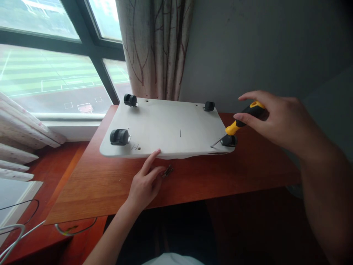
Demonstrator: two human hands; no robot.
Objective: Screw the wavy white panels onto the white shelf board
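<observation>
My right hand [281, 121] grips a yellow and black screwdriver [233, 127], which slants down to the left. Its tip meets the white board [165, 125] near the front right corner, at a screw or hole, close beside a black caster [230, 141]. My left hand [146, 184] is in front of the board, index finger stretched out and touching its front edge; the other fingers are curled. Several small screws [167, 170] lie on the table by the left thumb. More black casters stand at the board's other corners: front left [119, 137], back left [130, 99] and back right [209, 106].
The board lies on a brown wooden table [261, 162]. A window [55, 81] is at the left, with a patterned curtain [157, 48] and a grey wall [248, 51] behind. Cables [23, 232] hang at the lower left beside the table.
</observation>
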